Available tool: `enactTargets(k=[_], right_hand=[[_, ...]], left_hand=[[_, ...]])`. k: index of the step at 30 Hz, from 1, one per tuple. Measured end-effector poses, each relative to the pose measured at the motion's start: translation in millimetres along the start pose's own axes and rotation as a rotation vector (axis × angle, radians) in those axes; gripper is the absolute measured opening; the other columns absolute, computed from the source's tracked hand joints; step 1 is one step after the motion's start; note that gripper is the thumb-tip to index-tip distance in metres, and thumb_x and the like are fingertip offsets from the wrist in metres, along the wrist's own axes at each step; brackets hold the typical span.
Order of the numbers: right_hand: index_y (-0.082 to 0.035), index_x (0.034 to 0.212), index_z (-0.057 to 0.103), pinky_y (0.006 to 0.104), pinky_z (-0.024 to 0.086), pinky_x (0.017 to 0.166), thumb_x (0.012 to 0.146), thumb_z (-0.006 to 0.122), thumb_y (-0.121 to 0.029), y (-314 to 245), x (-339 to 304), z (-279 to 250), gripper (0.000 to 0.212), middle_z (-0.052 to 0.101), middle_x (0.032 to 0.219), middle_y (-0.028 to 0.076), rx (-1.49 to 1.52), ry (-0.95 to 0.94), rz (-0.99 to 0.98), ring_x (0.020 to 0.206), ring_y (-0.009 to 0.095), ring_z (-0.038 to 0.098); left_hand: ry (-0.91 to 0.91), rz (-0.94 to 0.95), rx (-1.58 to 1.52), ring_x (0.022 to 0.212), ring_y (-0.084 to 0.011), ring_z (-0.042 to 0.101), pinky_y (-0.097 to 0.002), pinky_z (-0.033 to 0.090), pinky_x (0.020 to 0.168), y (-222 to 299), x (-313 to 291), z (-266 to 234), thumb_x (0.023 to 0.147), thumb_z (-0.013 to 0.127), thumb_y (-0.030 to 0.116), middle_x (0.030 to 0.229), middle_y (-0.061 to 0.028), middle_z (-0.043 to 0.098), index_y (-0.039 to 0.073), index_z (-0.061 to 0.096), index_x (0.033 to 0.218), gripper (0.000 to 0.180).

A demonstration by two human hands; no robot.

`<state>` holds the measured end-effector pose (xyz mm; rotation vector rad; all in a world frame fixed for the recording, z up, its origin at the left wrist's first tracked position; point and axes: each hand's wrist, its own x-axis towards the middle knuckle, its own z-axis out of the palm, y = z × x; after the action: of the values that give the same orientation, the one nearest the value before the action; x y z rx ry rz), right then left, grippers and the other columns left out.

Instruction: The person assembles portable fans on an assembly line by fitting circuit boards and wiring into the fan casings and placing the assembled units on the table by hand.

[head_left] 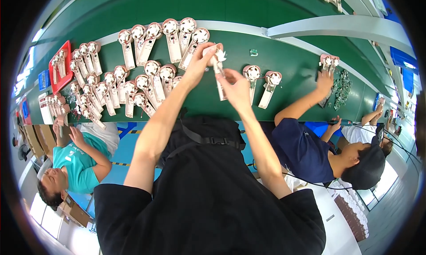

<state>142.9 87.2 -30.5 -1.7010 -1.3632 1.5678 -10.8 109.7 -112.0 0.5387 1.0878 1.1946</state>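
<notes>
Black-sleeved forearms rise from the lower edge to the frame's upper centre. Left of them, rows of pale fan halves (133, 84) lie on the green table (288, 73). The left hand (199, 62) pinches the head of a handheld fan (218, 73) with its fingertips; the fan's long axis runs near vertical, head up. The right hand (235, 88) grips the handle, fingers curled.
</notes>
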Motion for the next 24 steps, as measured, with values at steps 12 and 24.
enactTargets(k=[12, 24], right_hand=[[0.001, 0.099, 0.067, 0.0247, 0.049, 0.059, 0.091, 0.064, -0.013, -10, 41, -39, 0.017, 0.069, 0.078, 0.008, -0.309, 0.138, -0.286, 0.064, 0.009, 0.061], [0.001, 0.099, 0.066, 0.0267, 0.046, 0.061, 0.085, 0.066, -0.004, -33, -22, 6, 0.015, 0.060, 0.077, 0.005, -0.136, 0.040, -0.361, 0.063, 0.012, 0.056]], left_hand=[[0.043, -0.336, -0.354, 0.080, -0.0124, 0.066, -0.0208, 0.046, 0.054, 6, -51, 13, 0.100, 0.037, 0.055, 0.083, 0.0027, 0.064, 0.014, 0.064, 0.096, 0.050], [0.149, -0.186, -0.650, 0.077, -0.0160, 0.067, -0.0247, 0.054, 0.057, 64, -61, 34, 0.098, 0.041, 0.056, 0.092, -0.0053, 0.068, 0.008, 0.061, 0.106, 0.053]])
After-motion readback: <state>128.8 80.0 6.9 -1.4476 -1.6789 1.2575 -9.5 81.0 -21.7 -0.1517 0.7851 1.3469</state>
